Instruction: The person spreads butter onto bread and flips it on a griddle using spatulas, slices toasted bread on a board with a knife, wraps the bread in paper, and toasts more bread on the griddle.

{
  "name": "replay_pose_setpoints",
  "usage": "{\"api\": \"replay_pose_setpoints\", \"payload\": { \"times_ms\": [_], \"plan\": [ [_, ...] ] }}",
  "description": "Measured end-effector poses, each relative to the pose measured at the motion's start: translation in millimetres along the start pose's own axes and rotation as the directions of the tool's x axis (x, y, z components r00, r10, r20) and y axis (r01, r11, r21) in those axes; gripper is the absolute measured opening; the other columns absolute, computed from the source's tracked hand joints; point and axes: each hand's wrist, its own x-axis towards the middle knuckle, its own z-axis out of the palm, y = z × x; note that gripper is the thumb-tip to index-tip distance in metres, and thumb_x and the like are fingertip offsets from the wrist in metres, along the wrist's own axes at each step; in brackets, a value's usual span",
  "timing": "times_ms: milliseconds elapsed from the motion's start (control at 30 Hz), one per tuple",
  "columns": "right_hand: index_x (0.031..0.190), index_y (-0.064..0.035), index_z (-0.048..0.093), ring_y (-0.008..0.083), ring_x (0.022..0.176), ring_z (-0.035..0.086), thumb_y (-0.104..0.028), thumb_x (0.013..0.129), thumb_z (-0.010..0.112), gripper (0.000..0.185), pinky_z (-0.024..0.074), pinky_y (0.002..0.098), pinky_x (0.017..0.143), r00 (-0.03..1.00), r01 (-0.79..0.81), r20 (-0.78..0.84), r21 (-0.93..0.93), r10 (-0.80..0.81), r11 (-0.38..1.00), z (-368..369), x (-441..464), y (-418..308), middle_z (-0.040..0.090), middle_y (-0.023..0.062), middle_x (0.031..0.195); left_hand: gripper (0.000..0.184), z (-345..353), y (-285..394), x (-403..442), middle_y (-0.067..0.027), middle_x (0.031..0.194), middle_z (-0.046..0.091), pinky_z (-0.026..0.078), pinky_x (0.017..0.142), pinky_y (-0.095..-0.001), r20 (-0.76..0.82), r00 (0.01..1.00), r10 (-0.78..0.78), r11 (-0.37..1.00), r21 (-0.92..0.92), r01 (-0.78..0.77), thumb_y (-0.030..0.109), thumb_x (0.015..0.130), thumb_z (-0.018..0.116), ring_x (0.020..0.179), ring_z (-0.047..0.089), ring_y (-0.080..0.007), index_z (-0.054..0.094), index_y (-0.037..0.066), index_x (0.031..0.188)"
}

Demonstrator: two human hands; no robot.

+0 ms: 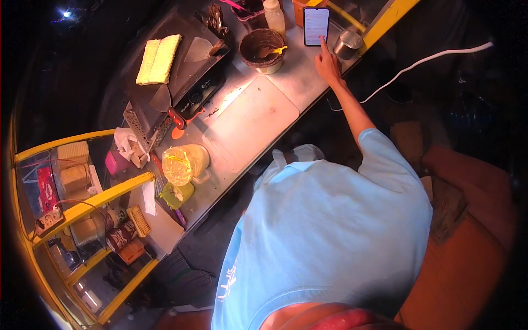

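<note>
- I have the table (301,83) running diagonally, the griddle (196,97) toward its far left.
- The board (250,124) lies bare between griddle and near edge.
- The bowl (269,70) sits just left of the phone.
- My right hand (328,66) grips nothing, index finger extended; my left is out of view.
- The phone (310,25) stands by the table's right end, fingertip at its lower screen. I judge this a tap; next calls for a light, steady finger.

A light blue T-shirt (341,220) is worn, short-sleeved and round-necked, with white lettering (227,284) printed on one side
</note>
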Motion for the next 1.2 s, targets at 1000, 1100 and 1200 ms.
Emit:
{"api": "replay_pose_setpoints", "payload": {
  "times_ms": [1000, 1100, 1200],
  "plan": [
    [0.129, 0.0007, 0.05, 0.0135, 0.051, 0.059, -0.033, 0.083, 0.073, 0.062, 0.0464, 0.0271, 0.052, 0.922, 0.267, 0.1, 0.533, -0.373, 0.803, -16.6, 13.5, -266.4, 0.066, 0.0084, 0.067, 0.053, 242.7, 490.5, -34.1, -0.0105, 0.114, 0.062, 0.048, 0.073, -0.0289, 0.067, 0.959, 0.277, 0.674, -0.725, -0.144, 0.046, 0.096, 0.054, 0.081, 0.059, -0.0118, 0.048, 0.006, 0.13],
    [0.125, 0.0009, 0.053, 0.0153, 0.051, 0.062, -0.039, 0.083, 0.071, 0.06, 0.0491, 0.0261, 0.049, 0.899, 0.012, 0.339, 0.617, -0.279, 0.787, 18.1, 22.7, -271.8, 0.069, 0.0131, 0.076, 0.029, 217.2, 508.6, -4.2, 0.0055, 0.067, 0.048, 0.028, 0.048, -0.0224, 0.485, 0.825, 0.292, 0.731, -0.669, 0.134, 0.037, 0.095, 0.056, 0.052, 0.035, -0.0061, 0.057, 0.008, 0.098],
    [0.117, -0.0015, 0.057, 0.0128, 0.051, 0.062, -0.037, 0.085, 0.068, 0.049, 0.0483, 0.0228, 0.046, 0.809, -0.302, 0.542, 0.714, -0.228, 0.631, 29.6, 41.7, -274.8, 0.069, 0.0133, 0.077, 0.03, 180.0, 536.3, -14.8, 0.0042, 0.067, 0.047, 0.027, 0.045, -0.0219, 0.603, 0.726, 0.331, 0.866, -0.499, 0.02, 0.037, 0.096, 0.056, 0.048, 0.033, -0.0059, 0.057, 0.007, 0.099]
  ]
}}
